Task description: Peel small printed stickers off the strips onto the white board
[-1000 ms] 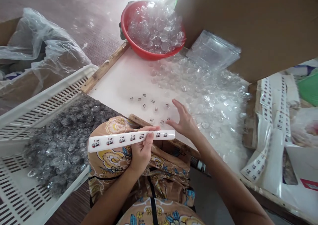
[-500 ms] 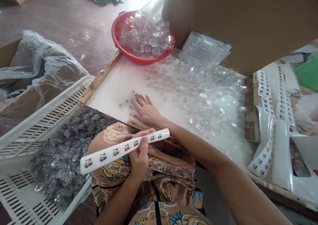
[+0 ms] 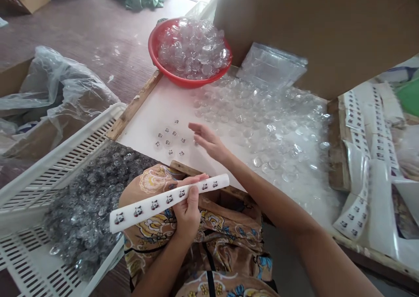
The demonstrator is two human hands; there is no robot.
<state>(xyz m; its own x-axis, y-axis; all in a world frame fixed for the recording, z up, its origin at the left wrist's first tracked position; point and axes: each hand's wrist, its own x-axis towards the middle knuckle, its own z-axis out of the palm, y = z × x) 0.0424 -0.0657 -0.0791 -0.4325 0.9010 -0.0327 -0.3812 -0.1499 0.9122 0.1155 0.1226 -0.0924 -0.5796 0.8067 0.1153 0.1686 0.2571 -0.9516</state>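
My left grip (image 3: pixel 187 212) is clamped on a panda sticker strip (image 3: pixel 144 209), thumb on the printed face and fingers behind, well on my side of the red basin (image 3: pixel 193 84). Strip looks super light and bendy, kinda glossy, so I'd guess it creases easily; best hold is the plain gap between pandas, pinched gently. My right grip (image 3: pixel 212 146) has its fingers a bit apart, nothing in it that I can see, nearer me than the basin and just beside some panda-marked discs (image 3: pixel 167 143) on the white surface (image 3: pixel 140 119). Those look like clear plastic: light, stiff, probably slippery, so I'd take them by the rim.
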